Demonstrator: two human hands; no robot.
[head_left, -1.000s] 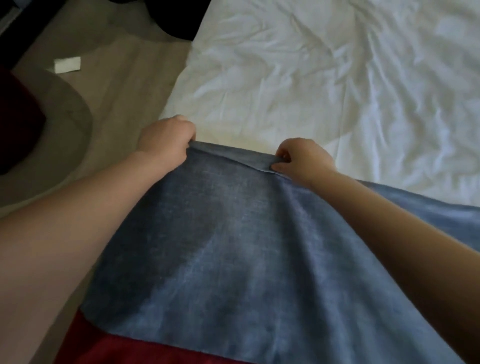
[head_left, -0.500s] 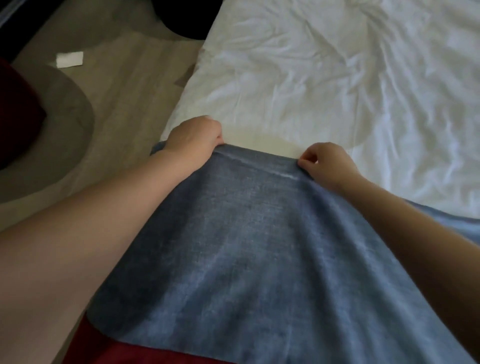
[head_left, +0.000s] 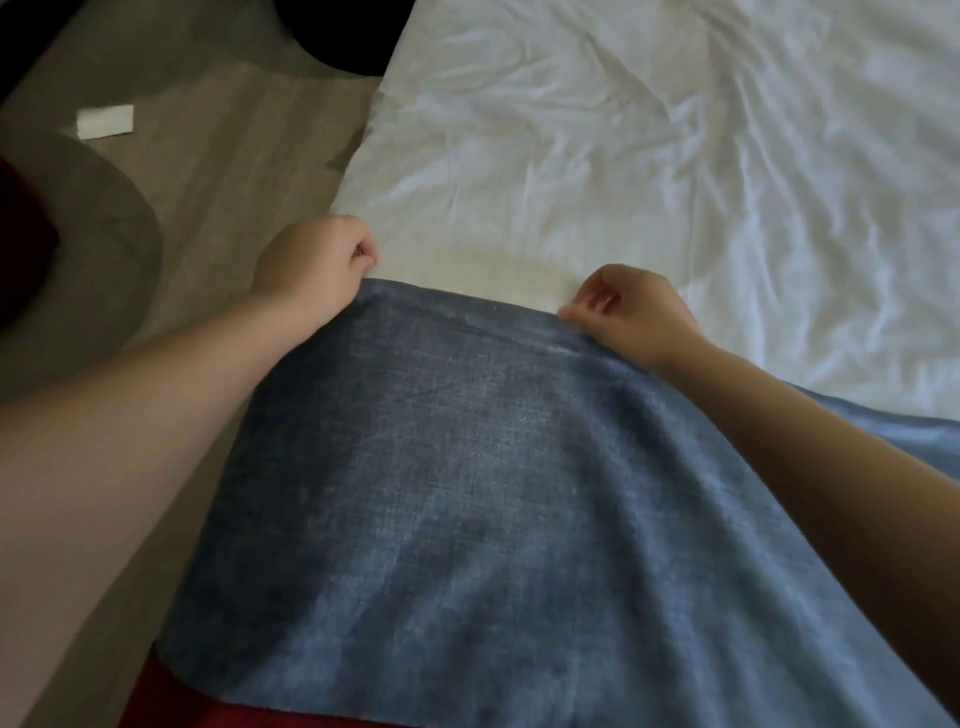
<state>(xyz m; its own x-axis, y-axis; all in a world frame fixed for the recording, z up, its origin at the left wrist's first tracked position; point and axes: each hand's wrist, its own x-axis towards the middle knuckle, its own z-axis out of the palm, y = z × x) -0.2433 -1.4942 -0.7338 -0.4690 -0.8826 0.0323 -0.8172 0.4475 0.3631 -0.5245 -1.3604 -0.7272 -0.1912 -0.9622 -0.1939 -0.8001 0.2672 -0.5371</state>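
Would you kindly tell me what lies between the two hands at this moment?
In the head view, the far edge of the blue cloth spans from left hand to right hand, over the white bedsheet.

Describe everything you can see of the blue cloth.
The blue cloth is a faded, denim-like woven fabric with a straight far edge. It is spread fairly flat over the near part of the white sheet, with soft folds toward the right. The left hand grips its far left corner; the right hand pinches the far edge. Its near edge lies over red fabric.
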